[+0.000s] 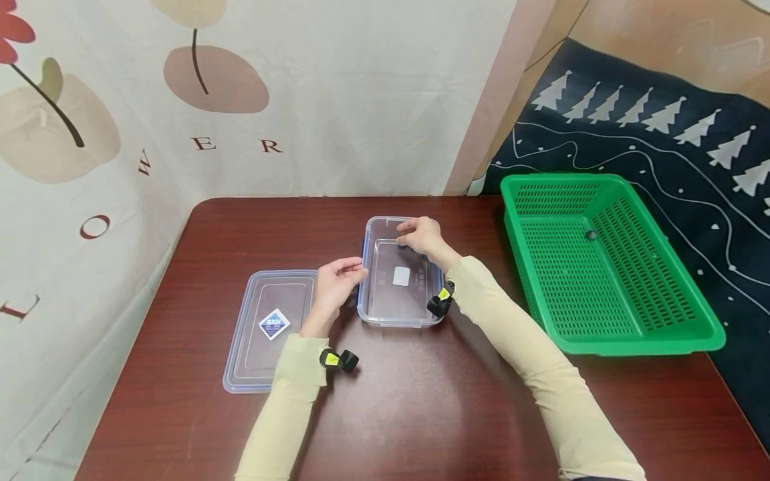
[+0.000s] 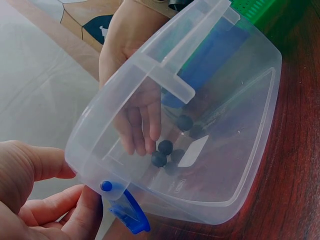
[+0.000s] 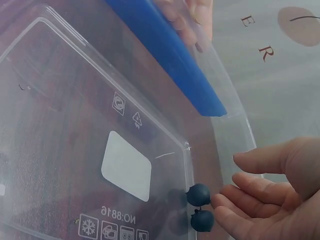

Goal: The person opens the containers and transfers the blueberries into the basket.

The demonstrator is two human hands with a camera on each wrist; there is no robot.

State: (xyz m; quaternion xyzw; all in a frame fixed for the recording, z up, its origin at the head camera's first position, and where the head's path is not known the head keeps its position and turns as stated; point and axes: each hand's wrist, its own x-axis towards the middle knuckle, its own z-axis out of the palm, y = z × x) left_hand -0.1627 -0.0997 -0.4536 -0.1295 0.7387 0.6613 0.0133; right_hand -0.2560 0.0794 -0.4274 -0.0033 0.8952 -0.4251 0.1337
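You are working with bare hands at a reddish-brown desk point(image 1: 391, 414), and a clear plastic food box point(image 1: 379, 304) is sitting uncovered near its far side, between the other things and within reach of both arms. Your left hand point(image 1: 337, 287) is resting at the box's left rim, its thumb and fingertips close together beside a hanging blue latch point(image 2: 131, 214). It is seemingly steadying the light box from outside, though you cannot tell whether it is pinching the rim or only touching it. Your right hand point(image 1: 423, 238) is dipping over the rim into the far part of the box, holding nothing; its fingers are lying nearly straight and its thumb is standing apart, leaving a moderate gap.

At least three dark blueberries point(image 3: 200, 194) are lying on the box's floor. Two are sitting right at the right fingertips; whether they are touching is hard to tell. A white patch point(image 1: 401, 276) is showing on the floor nearby.

The blue-edged lid point(image 1: 283, 290) is lying flat to the left, probably set aside to leave the box's top free. A green plastic basket point(image 1: 644, 346) is standing well to the right, perhaps to keep its wide mouth reachable; one small dark round thing point(image 1: 591, 234) is lying inside.
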